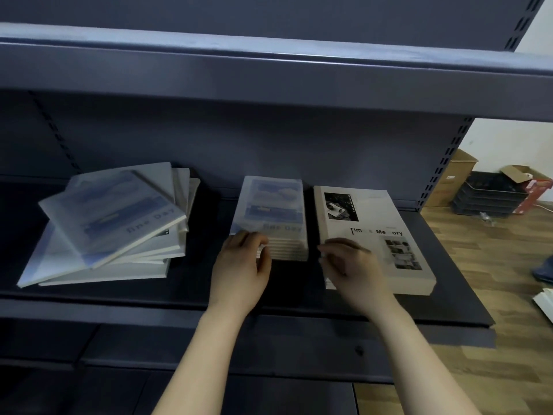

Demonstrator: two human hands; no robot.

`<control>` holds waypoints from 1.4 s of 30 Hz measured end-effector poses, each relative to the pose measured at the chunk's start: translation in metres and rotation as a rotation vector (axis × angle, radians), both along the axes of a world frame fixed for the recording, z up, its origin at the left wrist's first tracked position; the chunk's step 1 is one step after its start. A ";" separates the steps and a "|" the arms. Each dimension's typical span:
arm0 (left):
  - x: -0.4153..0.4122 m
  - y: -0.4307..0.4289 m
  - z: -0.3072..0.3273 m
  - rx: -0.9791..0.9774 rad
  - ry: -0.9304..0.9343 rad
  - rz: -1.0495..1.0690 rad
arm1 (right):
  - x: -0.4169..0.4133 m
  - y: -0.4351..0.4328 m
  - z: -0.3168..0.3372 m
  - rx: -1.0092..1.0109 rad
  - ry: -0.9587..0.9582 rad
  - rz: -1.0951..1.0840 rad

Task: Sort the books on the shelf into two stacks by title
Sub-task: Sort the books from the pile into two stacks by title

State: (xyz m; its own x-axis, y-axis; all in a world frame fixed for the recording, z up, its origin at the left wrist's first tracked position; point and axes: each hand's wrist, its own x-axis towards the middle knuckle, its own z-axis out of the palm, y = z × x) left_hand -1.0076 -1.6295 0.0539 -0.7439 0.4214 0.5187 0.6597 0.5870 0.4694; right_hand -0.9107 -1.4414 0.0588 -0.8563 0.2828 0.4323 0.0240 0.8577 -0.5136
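Observation:
On the dark shelf (pixel 209 283) a neat stack of "fine Day" books (pixel 273 217) stands in the middle. My left hand (pixel 242 265) rests at its near left corner, fingers curled against the stack's edge. To its right lies the "Time Memory" stack (pixel 380 223), white cover with black-and-white photos. My right hand (pixel 353 265) lies over its near left corner, fingers curled at the edge. At the left sits a loose, skewed pile of mixed books (pixel 113 223), a "fine Day" copy on top.
The upper shelf board (pixel 269 76) overhangs the books. Past the shelf's right end, on the wooden floor (pixel 493 265), stand cardboard boxes (pixel 457 175) and a stack of black trays (pixel 490 193). White sheets (pixel 546 304) lie at the right edge.

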 end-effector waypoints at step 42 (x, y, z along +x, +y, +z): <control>-0.085 -0.162 0.086 -0.264 -0.416 0.725 | -0.077 -0.102 -0.062 0.114 0.002 -0.040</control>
State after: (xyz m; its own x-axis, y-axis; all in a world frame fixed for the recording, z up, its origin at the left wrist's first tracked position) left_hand -1.0927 -1.7914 0.1399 -0.9822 -0.1604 0.0982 -0.1121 0.9186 0.3788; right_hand -0.9881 -1.5434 -0.0033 -0.8444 0.2656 0.4652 0.0584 0.9089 -0.4128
